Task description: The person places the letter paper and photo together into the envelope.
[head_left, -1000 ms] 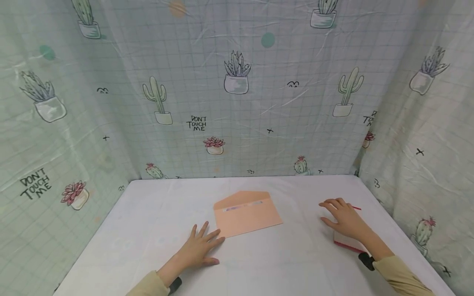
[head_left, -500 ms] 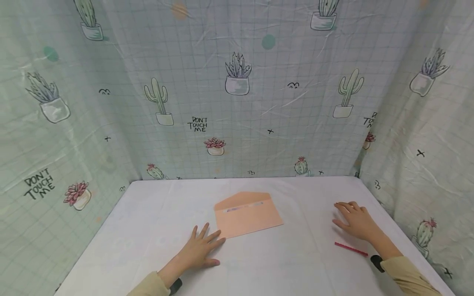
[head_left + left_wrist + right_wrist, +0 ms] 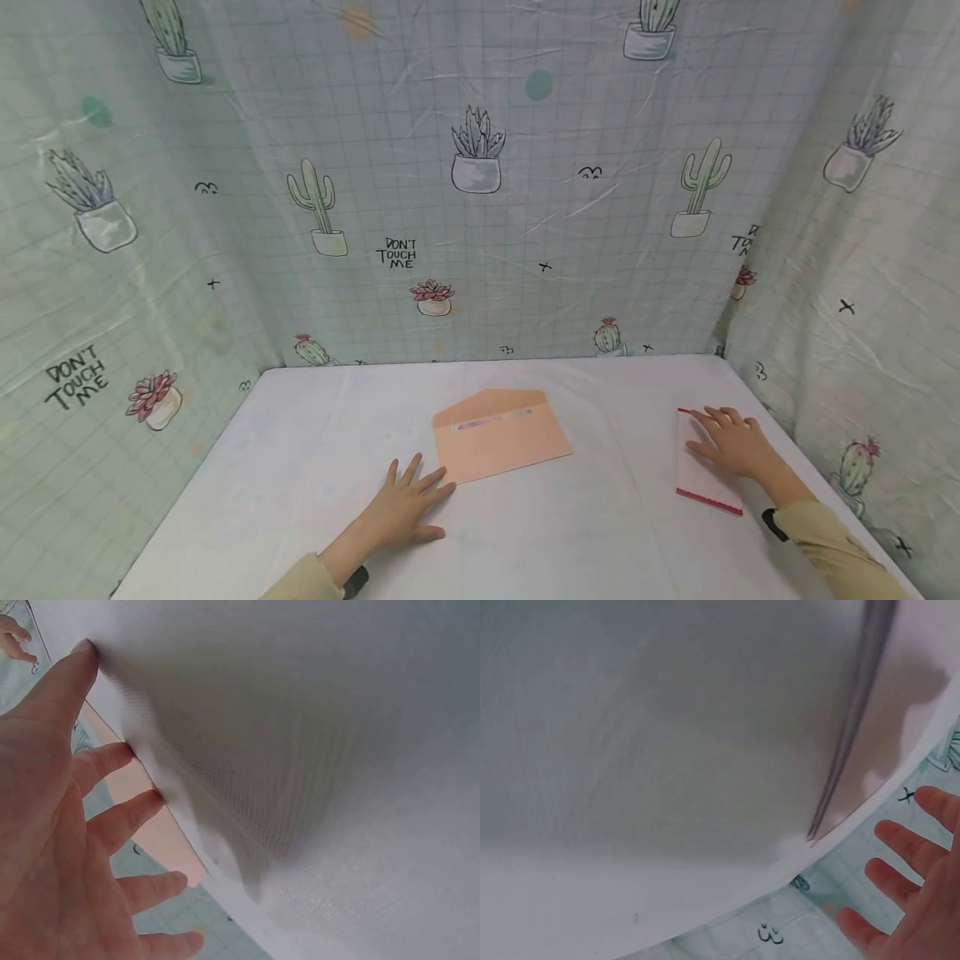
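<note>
A peach envelope [image 3: 501, 433] lies flap-up on the middle of the white table [image 3: 300, 467]. My left hand [image 3: 411, 500] rests flat and open on the table, fingers spread, its fingertips at the envelope's near left corner. In the left wrist view the same hand [image 3: 82, 825] lies spread with the envelope [image 3: 154, 817] showing between the fingers. A white card with a red edge [image 3: 699, 479] lies at the right. My right hand [image 3: 726, 435] rests flat on its far right part. The right wrist view shows the card's red edge [image 3: 851, 742] and straight fingers [image 3: 907, 847].
A cactus-print curtain [image 3: 480, 208] closes in the table at the back and on both sides. The table's front left [image 3: 247, 517] holds only the white cloth. Both sleeves are beige, with a dark band at each wrist.
My right hand has slid to the right, so more of the red-edged card shows beside it. The left hand and the envelope have not moved.
</note>
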Demonstrator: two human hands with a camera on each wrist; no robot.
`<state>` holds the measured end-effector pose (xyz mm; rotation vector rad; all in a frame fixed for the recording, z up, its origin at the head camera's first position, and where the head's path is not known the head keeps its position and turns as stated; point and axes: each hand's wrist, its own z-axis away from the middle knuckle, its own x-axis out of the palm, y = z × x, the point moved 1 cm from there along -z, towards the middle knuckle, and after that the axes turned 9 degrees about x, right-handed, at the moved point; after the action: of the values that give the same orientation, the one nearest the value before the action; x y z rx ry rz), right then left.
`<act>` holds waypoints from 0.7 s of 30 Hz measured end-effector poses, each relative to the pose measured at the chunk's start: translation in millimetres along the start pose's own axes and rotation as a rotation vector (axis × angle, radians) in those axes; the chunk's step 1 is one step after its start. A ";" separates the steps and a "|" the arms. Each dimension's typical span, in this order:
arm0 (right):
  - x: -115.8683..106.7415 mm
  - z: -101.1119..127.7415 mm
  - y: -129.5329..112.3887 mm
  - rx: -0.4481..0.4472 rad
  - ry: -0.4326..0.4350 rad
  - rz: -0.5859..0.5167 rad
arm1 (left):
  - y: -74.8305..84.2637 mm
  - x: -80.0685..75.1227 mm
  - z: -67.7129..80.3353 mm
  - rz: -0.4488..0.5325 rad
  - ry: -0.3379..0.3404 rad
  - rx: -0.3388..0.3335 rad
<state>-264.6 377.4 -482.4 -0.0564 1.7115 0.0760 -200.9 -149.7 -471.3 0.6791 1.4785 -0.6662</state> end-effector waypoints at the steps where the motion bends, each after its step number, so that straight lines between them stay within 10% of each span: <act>1: 0.9 -0.9 1.1 0.002 -0.006 0.003 | -0.5 1.1 0.0 -0.002 -0.004 -0.002; 21: 17.9 -18.3 9.2 -0.025 -0.017 0.009 | -2.7 3.5 -0.1 -0.006 -0.041 -0.022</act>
<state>-285.9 385.2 -497.3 -0.0670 1.6943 0.1041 -203.0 -151.3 -474.9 0.6401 1.4486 -0.6639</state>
